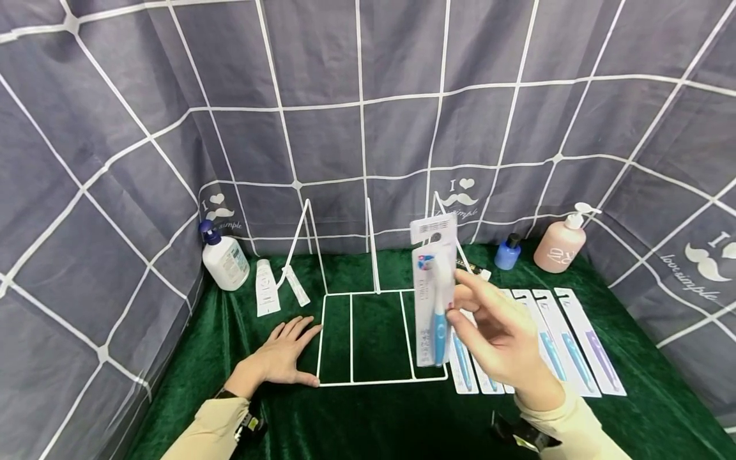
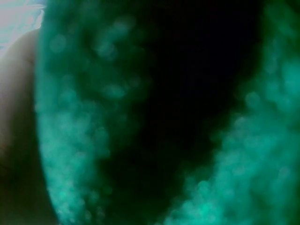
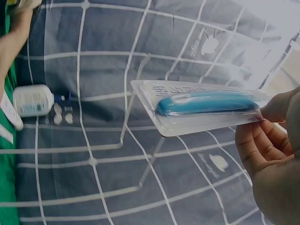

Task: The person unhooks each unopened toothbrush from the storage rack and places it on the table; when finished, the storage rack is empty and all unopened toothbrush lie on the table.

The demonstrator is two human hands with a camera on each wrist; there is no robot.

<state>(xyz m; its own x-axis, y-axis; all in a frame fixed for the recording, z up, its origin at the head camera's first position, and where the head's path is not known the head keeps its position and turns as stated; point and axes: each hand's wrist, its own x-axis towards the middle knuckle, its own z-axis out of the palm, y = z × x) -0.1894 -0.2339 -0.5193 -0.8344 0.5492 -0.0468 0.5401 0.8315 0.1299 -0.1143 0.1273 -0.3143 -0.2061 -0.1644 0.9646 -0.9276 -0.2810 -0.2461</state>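
My right hand (image 1: pixel 500 329) pinches the right edge of a packaged toothbrush (image 1: pixel 425 300), holding it upright above the right end of a white wire rack (image 1: pixel 382 383). Its blue handle (image 3: pixel 206 102) shows through the clear blister in the right wrist view, with the thumb on one side and fingers on the other. My left hand (image 1: pixel 282 354) rests on the green cloth with fingers spread, thumb tip at the rack's front left corner. Dark, blurred cloth (image 2: pixel 89 140) fills most of the left wrist view.
Several packaged toothbrushes (image 1: pixel 566 342) lie side by side on the right, partly behind my right hand. A white pump bottle (image 1: pixel 227 263) and two white tubes (image 1: pixel 267 289) are at the left. At the back right stand a blue bottle (image 1: pixel 507 254) and a pink pump bottle (image 1: pixel 559 246).
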